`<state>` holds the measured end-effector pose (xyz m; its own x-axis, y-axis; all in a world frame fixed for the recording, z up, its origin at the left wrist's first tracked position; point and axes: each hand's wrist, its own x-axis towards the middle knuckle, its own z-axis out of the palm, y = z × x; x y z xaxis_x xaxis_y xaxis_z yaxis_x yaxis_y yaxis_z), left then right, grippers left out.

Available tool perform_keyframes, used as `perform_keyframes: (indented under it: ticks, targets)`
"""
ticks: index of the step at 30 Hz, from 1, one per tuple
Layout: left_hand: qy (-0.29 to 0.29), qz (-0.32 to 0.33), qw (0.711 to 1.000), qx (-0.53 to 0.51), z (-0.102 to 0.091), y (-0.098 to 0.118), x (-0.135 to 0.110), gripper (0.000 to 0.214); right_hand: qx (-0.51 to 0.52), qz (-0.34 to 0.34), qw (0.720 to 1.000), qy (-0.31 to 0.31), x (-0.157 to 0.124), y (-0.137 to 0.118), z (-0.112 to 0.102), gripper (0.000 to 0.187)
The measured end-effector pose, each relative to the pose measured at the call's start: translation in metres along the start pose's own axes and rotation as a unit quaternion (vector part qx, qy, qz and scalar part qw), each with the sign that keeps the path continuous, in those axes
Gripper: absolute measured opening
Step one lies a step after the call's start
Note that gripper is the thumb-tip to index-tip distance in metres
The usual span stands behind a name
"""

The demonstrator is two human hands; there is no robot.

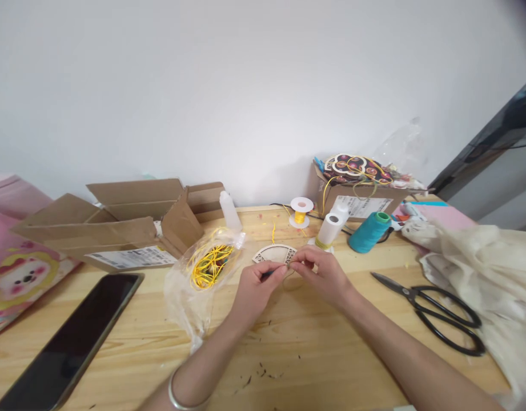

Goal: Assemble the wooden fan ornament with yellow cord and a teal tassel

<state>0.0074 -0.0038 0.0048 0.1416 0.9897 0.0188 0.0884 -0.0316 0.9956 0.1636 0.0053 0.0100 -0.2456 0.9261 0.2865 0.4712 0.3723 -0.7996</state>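
Observation:
A small fan-shaped wooden piece [273,253] with cut-out ends lies on the wooden table [288,342]. My left hand [256,285] is closed in a pinch just below its near edge, and a thin dark tool tip shows between the fingers. My right hand [320,273] is pinched at the piece's right corner, touching it. A yellow cord [273,229] rises from the top of the piece. A clear plastic bag [200,274] with yellow cords inside lies just left of my left hand.
An open cardboard box [125,228], a phone [69,342] and a pink pouch [18,274] lie to the left. Behind stand a white bottle [229,212], a yellow cord spool [301,212], a white spool [330,229], a teal spool [369,232] and a filled box [361,194]. Black scissors [434,311] and cream cloth [477,274] lie right.

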Motion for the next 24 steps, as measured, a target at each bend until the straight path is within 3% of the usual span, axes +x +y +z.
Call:
perform_keyframes:
  ticks: [6,10,12,15,19,22,24]
  targets:
    - [0.038,-0.082,0.993,-0.071,0.002,-0.002,0.0,0.021,-0.016,0.011,1.0,-0.005,-0.002,0.001,0.007,0.012]
    - [-0.007,-0.111,0.979,-0.168,0.002,-0.004,0.0,0.025,-0.037,-0.01,0.999,-0.002,-0.002,0.001,0.012,0.013]
    - [-0.032,-0.125,0.971,-0.199,0.001,-0.004,-0.001,0.026,-0.04,-0.03,0.998,-0.035,0.0,-0.005,0.005,0.015]
    - [-0.053,-0.138,0.967,-0.208,-0.001,-0.002,-0.001,0.028,-0.072,-0.048,0.992,-0.094,0.001,-0.022,-0.028,0.02]
    - [-0.067,-0.152,0.963,-0.214,-0.004,0.001,-0.001,0.029,-0.216,0.022,0.973,-0.083,-0.028,-0.034,-0.1,0.023]
    - [-0.075,-0.17,0.951,-0.246,-0.004,0.002,-0.002,0.029,-0.353,0.135,0.922,-0.084,-0.075,-0.018,-0.139,0.013]
    - [-0.09,-0.183,0.936,-0.287,-0.003,0.002,-0.003,0.027,-0.427,0.187,0.882,-0.075,-0.104,0.002,-0.148,0.008]
